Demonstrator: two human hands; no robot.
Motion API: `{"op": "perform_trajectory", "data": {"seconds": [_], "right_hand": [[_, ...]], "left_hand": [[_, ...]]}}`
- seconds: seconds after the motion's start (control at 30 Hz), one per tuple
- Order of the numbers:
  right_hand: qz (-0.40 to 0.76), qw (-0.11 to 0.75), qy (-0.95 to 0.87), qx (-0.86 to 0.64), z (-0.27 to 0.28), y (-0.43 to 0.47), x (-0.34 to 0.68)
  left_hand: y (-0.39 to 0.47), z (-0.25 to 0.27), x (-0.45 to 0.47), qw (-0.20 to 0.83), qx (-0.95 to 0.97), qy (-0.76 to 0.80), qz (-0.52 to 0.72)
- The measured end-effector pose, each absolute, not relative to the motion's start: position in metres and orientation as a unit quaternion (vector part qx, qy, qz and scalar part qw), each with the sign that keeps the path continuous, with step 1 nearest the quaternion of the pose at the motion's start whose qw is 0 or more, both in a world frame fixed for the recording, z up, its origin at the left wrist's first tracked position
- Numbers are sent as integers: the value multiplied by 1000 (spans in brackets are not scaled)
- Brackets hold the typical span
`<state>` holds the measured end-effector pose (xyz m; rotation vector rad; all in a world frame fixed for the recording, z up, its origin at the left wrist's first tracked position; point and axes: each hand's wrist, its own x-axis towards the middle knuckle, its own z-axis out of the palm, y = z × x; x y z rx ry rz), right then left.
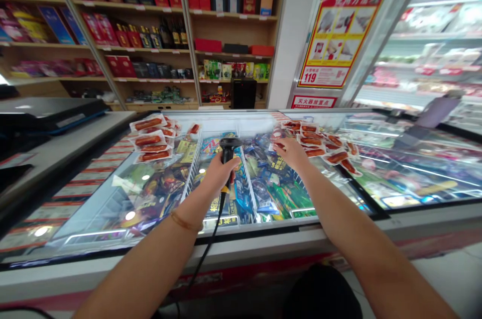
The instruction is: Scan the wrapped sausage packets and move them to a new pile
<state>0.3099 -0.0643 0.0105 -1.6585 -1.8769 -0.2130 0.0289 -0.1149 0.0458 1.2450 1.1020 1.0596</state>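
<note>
My left hand (pixel 221 172) is wrapped round the handle of a black barcode scanner (pixel 230 143), held upright over the glass freezer top. A black cable (pixel 211 238) hangs from the scanner's base. My right hand (pixel 289 150) is closed at the left edge of a pile of vacuum-packed sausages (pixel 312 138). Its fingers pinch a sausage pack (pixel 276 134), mostly hidden by the hand. Another stack of sausage packs (pixel 150 139) lies on the glass to the left, and a single sausage pack (pixel 194 129) lies apart beside it.
Below the glass, the chest freezer (pixel 256 233) holds white wire baskets (pixel 191 171) of bagged frozen goods. A counter with a dark device (pixel 48 113) stands at left. Shelves of boxes (pixel 150 7), a red poster (pixel 346 22) and a lit display fridge (pixel 433 47) are behind.
</note>
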Motion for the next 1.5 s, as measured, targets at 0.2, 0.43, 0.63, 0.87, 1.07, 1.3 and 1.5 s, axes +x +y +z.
{"op": "perform_trajectory", "data": {"seconds": [0.2,0.43,0.63,0.87,1.07,1.3,1.5], "right_hand": [[-51,178,-677,-712,16,-75,331],[-42,101,-652,-750,22,-82,324],[-14,116,-734,-669,20,-79,314],[-28,216,-711,-669,10,-73,320],[58,397,-607,-686,8,-70,309],[88,437,-630,-636,18,-81,297],[57,441,-653,-613,21,-83,293]], "left_hand": [[-116,45,29,549,528,472,445],[-115,40,30,540,556,482,409],[-116,40,30,540,554,481,413],[-116,39,29,538,565,478,403],[-116,40,27,531,598,455,392],[-121,35,30,531,654,399,363],[-120,34,29,534,656,393,359]]}}
